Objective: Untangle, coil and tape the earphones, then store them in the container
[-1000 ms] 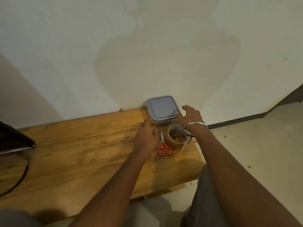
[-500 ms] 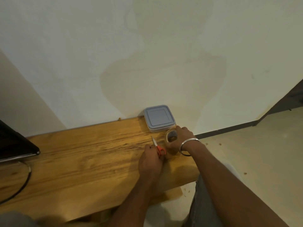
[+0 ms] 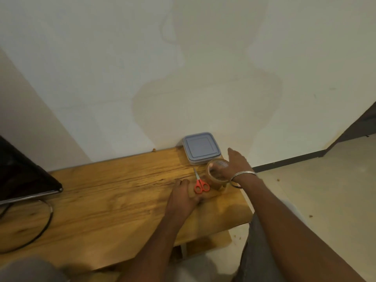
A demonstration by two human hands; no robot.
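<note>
While the right hand [image 3: 237, 166] lies over the tape roll [image 3: 215, 180], its thumb reaches into the core and the palm covers the right rim, so it grips the roll. Its forefinger is held straight and points towards the container [image 3: 201, 148]. A metal bangle [image 3: 243, 175] sits on that wrist. The left hand [image 3: 182, 200] rests palm down on the wooden surface [image 3: 112, 200] with fingers relaxed and loosely bent, holding nothing. Its fingertips lie just beside the orange handles of the scissors [image 3: 200, 185]; blur prevents a finding on whether they touch. The scissors lie flat between the two hands, blades closed and pointing away from the person, just left of the roll. The container stands at the far edge of the surface against the wall [image 3: 183, 58], lid on, just beyond the roll; contact between the two cannot be confirmed. Count: two hands, one tape roll, one pair of scissors, one lidded container, one bangle. At the left edge of the view, well apart from these items, one dark screen [image 3: 20, 176] stands on the surface and one black cable [image 3: 47, 220] curves below it. Pale floor [image 3: 325, 190] shows to the right of the surface.
</note>
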